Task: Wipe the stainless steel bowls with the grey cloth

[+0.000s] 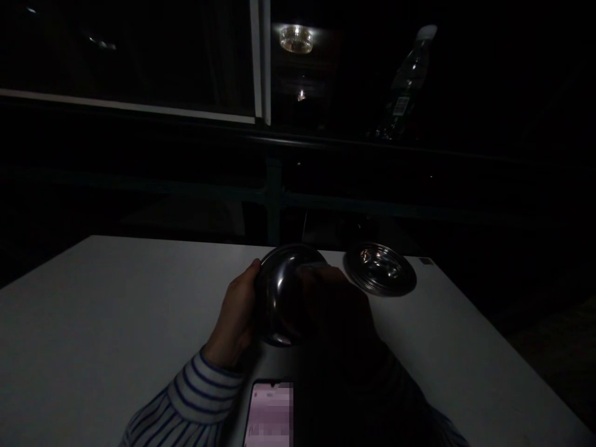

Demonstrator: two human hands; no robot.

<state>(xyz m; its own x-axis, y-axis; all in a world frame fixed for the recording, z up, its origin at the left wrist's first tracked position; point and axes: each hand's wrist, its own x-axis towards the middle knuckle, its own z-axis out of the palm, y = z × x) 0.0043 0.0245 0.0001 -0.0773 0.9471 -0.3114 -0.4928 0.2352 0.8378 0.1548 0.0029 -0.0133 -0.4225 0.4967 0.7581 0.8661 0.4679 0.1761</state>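
The scene is very dark. My left hand, in a striped sleeve, grips the rim of a shiny steel bowl tilted on its side above the white table. My right hand lies in deep shadow against the bowl's inner side; its fingers do not show clearly. A second steel bowl sits flat on the table just to the right.
A lit phone screen lies near the table's front edge below the bowl. Beyond the table runs a dark railing, with a clear plastic bottle at the back right and a ceiling lamp reflected in the window.
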